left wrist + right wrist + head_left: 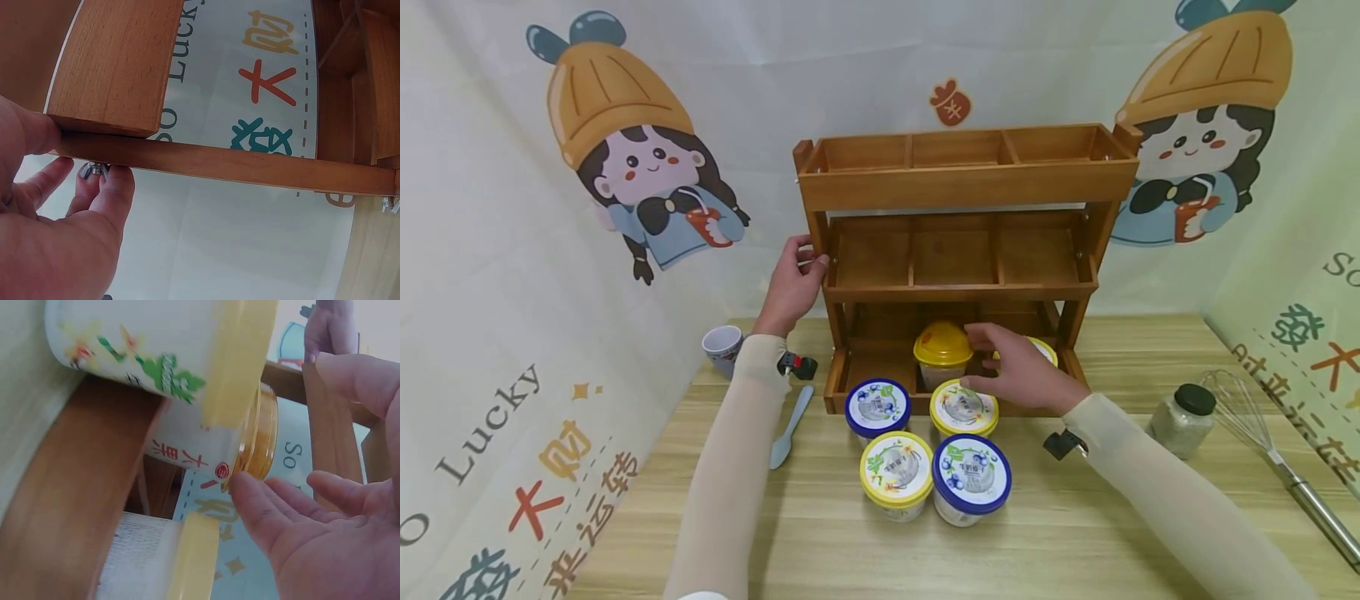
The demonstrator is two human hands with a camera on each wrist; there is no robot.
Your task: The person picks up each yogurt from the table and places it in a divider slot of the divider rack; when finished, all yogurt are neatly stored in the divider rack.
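In the head view, your left hand (795,279) grips the left post of the wooden rack (962,179), left of the frame centre, with the thumb on the front and the fingers behind. Your right hand (1011,367) is near the centre, over the lowest shelf, fingers loosely spread and touching the orange-lidded cup (942,354) which stands there. Four more cups stand on the table just in front of the rack; the nearest, a yellow-rimmed cup (964,408), is directly under your wrist. Your sleeve could knock it if you pull back low.

In the left wrist view, your left hand (56,206) fills the lower left, and the fingers (109,187) curl under the wooden bar (250,165). If this hold loosens, I think the rack may shift when the cup is pushed.

In the right wrist view, your right hand (325,531) is open at the lower right, only a fingertip (240,484) meeting the orange lid (259,440). With such light contact the cup may tip or slide against the shelf edge.
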